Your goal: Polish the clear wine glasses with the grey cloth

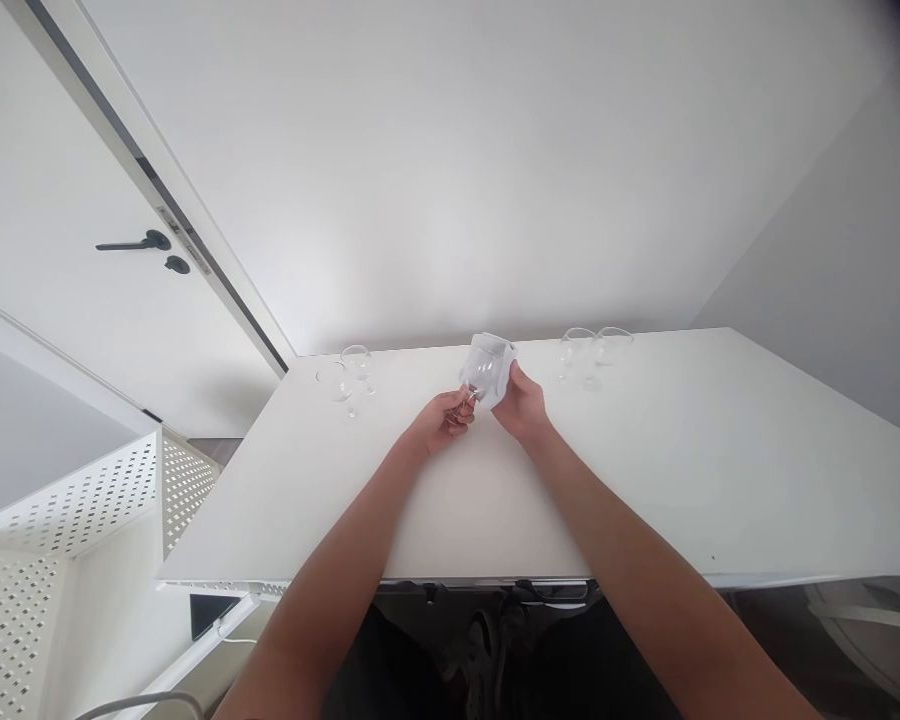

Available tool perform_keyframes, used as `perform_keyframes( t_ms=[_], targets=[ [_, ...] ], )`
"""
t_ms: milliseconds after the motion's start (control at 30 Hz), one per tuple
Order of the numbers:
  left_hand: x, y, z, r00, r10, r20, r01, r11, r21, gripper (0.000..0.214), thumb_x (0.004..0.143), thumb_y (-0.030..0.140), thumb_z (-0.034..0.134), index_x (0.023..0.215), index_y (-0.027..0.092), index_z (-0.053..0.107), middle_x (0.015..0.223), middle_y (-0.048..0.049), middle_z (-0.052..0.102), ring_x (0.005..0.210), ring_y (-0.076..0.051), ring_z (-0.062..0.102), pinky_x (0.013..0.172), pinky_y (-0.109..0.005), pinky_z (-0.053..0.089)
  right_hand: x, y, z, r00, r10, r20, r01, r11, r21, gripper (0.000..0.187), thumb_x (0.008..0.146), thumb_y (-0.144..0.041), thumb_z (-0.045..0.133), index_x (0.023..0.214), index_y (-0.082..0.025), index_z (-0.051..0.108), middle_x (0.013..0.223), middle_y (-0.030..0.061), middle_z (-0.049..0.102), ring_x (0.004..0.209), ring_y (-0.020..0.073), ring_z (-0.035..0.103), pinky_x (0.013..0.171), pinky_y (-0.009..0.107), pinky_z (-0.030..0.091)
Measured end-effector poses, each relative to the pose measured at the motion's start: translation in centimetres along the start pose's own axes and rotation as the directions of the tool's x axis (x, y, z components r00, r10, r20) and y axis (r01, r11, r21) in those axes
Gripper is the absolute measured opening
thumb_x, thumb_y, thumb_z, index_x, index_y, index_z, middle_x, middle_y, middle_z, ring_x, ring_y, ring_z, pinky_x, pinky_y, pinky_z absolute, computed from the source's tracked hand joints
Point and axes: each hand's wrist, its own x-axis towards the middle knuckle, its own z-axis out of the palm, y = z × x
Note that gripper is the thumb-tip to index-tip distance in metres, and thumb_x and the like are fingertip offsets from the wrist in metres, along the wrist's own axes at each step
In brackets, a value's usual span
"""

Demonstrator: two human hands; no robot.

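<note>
A clear stemmed glass (483,372) is held tilted above the white table. My left hand (441,420) is closed around its stem, near the foot. A white cloth (501,382), or possibly a paper wipe, wraps part of the bowl. My right hand (523,402) is closed on the cloth and presses it against the side of the glass. The fingers behind the cloth are hidden. Both forearms reach in from the near edge.
Two clear stemmed glasses (356,362) stand at the table's back left, and two more (579,350) at the back right. The white table (720,450) meets the wall behind. A door with a dark handle (135,243) and perforated white panels (105,490) are at left.
</note>
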Motion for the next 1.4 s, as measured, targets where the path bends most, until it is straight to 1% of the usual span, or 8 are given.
perform_keyframes(
  t_ms=[333,733,867,1000,1100,1200,1300,1400],
  targets=[
    [-0.1,-0.3,0.6,0.990,-0.036,0.140,0.009,0.983,0.185,0.043,0.082,0.054,0.075,0.075,0.014,0.062,0.068,-0.0010,0.041,0.059,-0.009,0.037,0.045,-0.023,0.016,-0.4,-0.5,1.3,0.990,-0.095,-0.104,0.109,0.985,0.136,0.059,0.090,-0.075,0.042,0.109,-0.024,0.065,0.108,0.0102,0.071,0.097,0.0295,0.069,0.080,0.048,0.058],
    [0.4,-0.7,0.4,0.951,0.284,-0.121,-0.217,0.893,0.394,0.041,0.081,0.057,0.074,0.080,0.016,0.073,0.074,-0.0036,0.052,0.064,-0.011,0.043,0.053,-0.025,0.033,0.6,0.7,-0.1,0.971,-0.128,-0.202,0.188,0.930,0.315,0.044,0.094,-0.064,0.048,0.106,-0.026,0.066,0.103,0.0050,0.072,0.096,0.0258,0.068,0.073,0.039,0.058],
    [0.5,-0.7,0.2,0.946,0.290,-0.148,-0.223,0.909,0.352,0.041,0.081,0.057,0.073,0.076,0.016,0.071,0.083,-0.0062,0.057,0.069,-0.011,0.046,0.055,-0.025,0.036,0.8,1.1,0.0,0.954,-0.198,-0.223,0.241,0.953,0.184,0.043,0.095,-0.064,0.044,0.101,-0.028,0.065,0.100,0.0030,0.070,0.097,0.0245,0.066,0.077,0.039,0.057],
    [0.7,-0.9,-0.1,0.941,0.293,-0.171,-0.236,0.927,0.292,0.044,0.080,0.058,0.074,0.073,0.015,0.068,0.086,-0.0073,0.058,0.070,-0.011,0.045,0.053,-0.024,0.033,0.4,1.2,0.7,0.928,-0.327,-0.179,0.289,0.934,-0.210,0.044,0.098,-0.062,0.043,0.120,-0.029,0.062,0.112,0.0041,0.068,0.105,0.0235,0.063,0.089,0.041,0.055],
    [0.7,-1.0,-0.2,0.940,0.300,-0.164,-0.242,0.922,0.301,0.043,0.081,0.058,0.073,0.081,0.016,0.071,0.081,-0.0057,0.054,0.068,-0.011,0.045,0.053,-0.024,0.034,-0.2,0.9,0.7,0.876,-0.481,-0.046,0.375,0.737,-0.562,0.045,0.100,-0.054,0.047,0.139,-0.031,0.052,0.131,0.0072,0.061,0.116,0.0248,0.059,0.097,0.043,0.052],
    [0.7,-1.0,-0.1,0.932,0.324,-0.161,-0.252,0.901,0.353,0.042,0.082,0.058,0.072,0.083,0.016,0.072,0.079,-0.0049,0.054,0.066,-0.010,0.043,0.053,-0.025,0.034,-0.3,0.5,0.2,0.761,-0.621,0.187,0.488,0.358,-0.796,0.044,0.101,-0.042,0.048,0.143,-0.031,0.050,0.150,0.0100,0.049,0.134,0.0288,0.050,0.108,0.049,0.046],
    [0.7,-1.1,-0.1,0.921,0.364,-0.136,-0.279,0.863,0.422,0.039,0.083,0.055,0.071,0.079,0.017,0.069,0.073,-0.0031,0.052,0.064,-0.010,0.042,0.052,-0.025,0.032,0.1,0.5,-0.5,0.675,-0.579,0.457,0.534,-0.044,-0.845,0.037,0.099,-0.030,0.050,0.135,-0.030,0.057,0.151,0.0086,0.052,0.141,0.0304,0.045,0.118,0.055,0.033],
    [0.9,-1.2,-0.2,0.892,0.430,-0.143,-0.300,0.796,0.525,0.036,0.085,0.051,0.069,0.072,0.017,0.064,0.071,-0.0018,0.054,0.063,-0.011,0.041,0.054,-0.026,0.033,0.7,0.7,-0.8,0.638,-0.511,0.576,0.532,-0.249,-0.809,0.033,0.097,-0.023,0.052,0.128,-0.029,0.062,0.146,0.0075,0.058,0.140,0.0297,0.048,0.121,0.056,0.026]
  ],
)
